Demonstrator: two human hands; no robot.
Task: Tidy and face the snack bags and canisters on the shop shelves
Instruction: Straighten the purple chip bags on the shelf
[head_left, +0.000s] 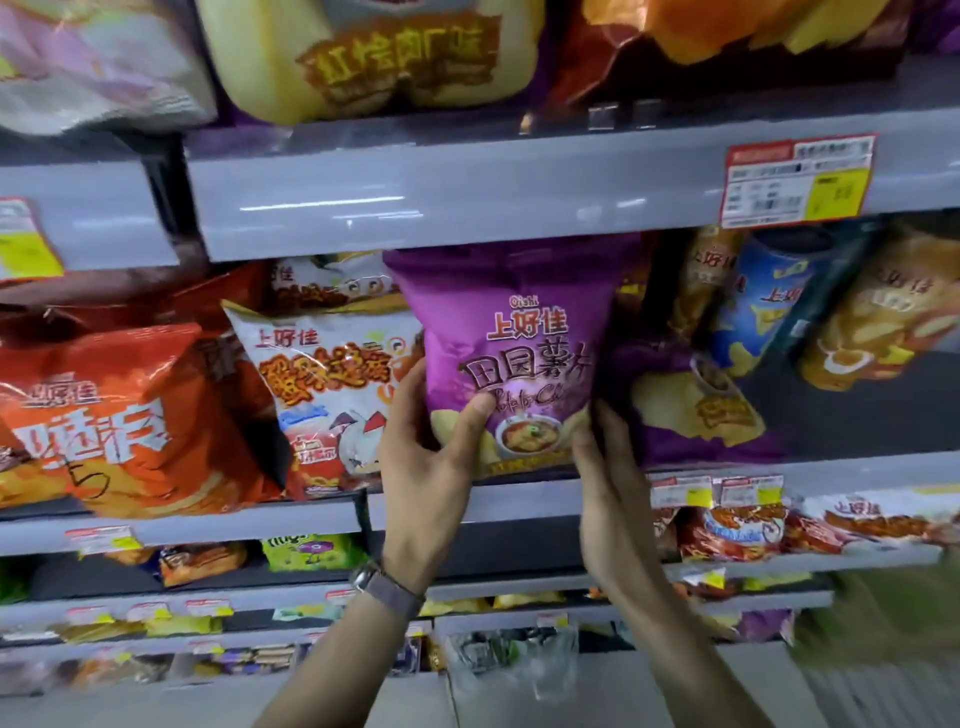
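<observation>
From the head camera, a purple bag (519, 332) stands upright, front facing out, on the middle shelf (519, 501), just under the shelf above. The left hand (426, 447) holds its lower left edge, thumb pressed on the front. The right hand (608, 467) holds its lower right corner. A white bag (322, 374) sits just left of it. To its right lie a second purple bag (691, 410) and, farther right, a blue canister (763, 312), tilted.
</observation>
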